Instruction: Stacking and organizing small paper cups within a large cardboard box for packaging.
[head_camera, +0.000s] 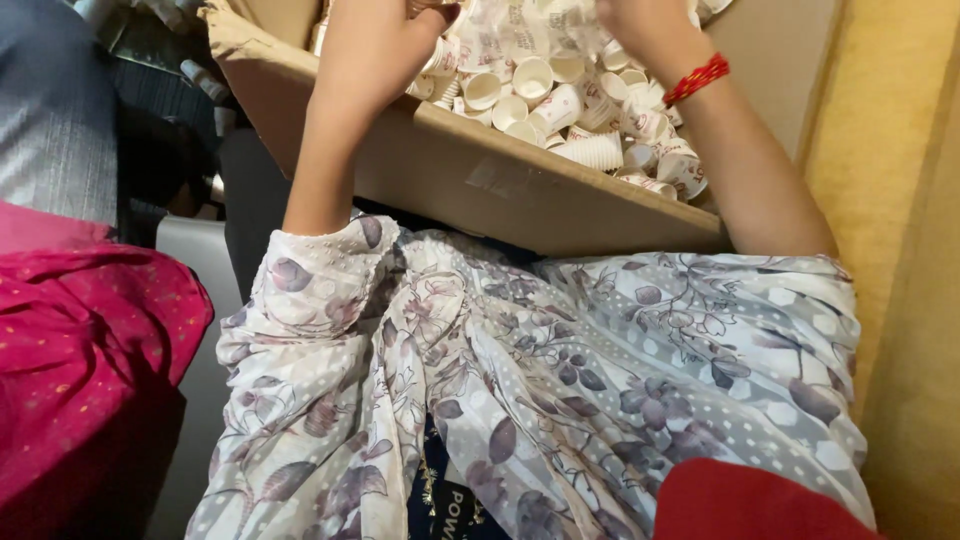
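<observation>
Both hands, left hand (375, 45) and right hand (640, 25), closed on paper cups (560, 105) in the box (480, 175), still heaped with loose ones.

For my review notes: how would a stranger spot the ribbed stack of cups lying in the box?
Find the cardboard box in front of the person's lap, filled with small white paper cups. Near its front wall, below the right hand, lies a nested stack of cups on its side. Its stacked rims look ribbed; the neighbours are loose single cups.
</observation>
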